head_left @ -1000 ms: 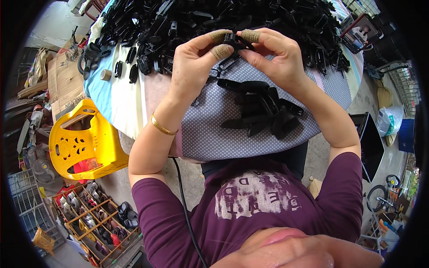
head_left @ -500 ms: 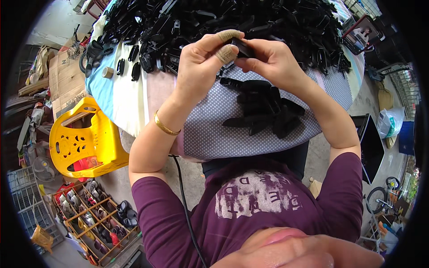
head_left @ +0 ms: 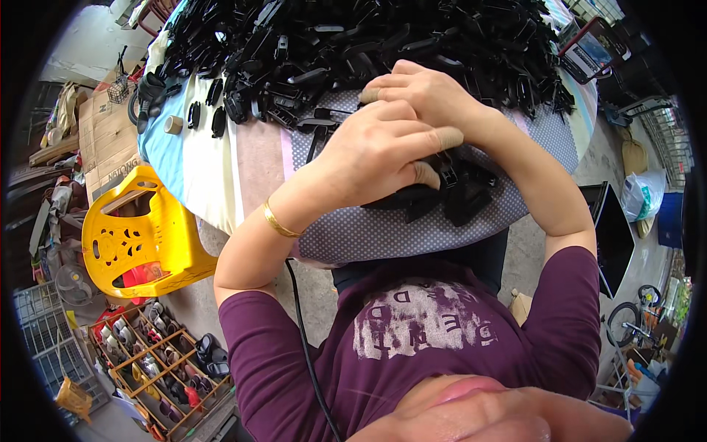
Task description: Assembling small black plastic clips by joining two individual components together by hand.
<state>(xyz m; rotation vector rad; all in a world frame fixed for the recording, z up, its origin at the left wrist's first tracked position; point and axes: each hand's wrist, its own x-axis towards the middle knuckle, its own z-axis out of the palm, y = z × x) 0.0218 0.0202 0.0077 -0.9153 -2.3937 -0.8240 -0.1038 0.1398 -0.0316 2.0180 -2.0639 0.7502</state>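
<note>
Black, plastic-looking parts form a large heap (head_left: 353, 51) across the far side of the cloth-covered counter (head_left: 210, 169), with a smaller pile (head_left: 471, 200) nearer the person on the dotted cloth (head_left: 339, 237). Half a second ago both hands met at their fingertips around one dark piece; now that shared hold is broken. The left hand (head_left: 379, 151) has come down toward the body and across to the right, over the small pile, partly covering it. Its grip is spread: thumb and forefinger, both wearing tan wraps (head_left: 446, 138), stand apart, with dark parts showing beyond the gap and nothing clearly pinched. Whether the fingertips touch the pile is unclear. The right hand (head_left: 431, 94) stays farther out, just beyond the left at the heap's near edge, fingers pointing left; its underside is hidden, so I cannot tell whether its grip holds anything. The piece handled a moment ago cannot be picked out; it may lie in the small pile or be covered by a hand. As a judgement, handling of that single piece has paused or finished. A loose thin-framed part (head_left: 318, 121) lies left of the hands.
</note>
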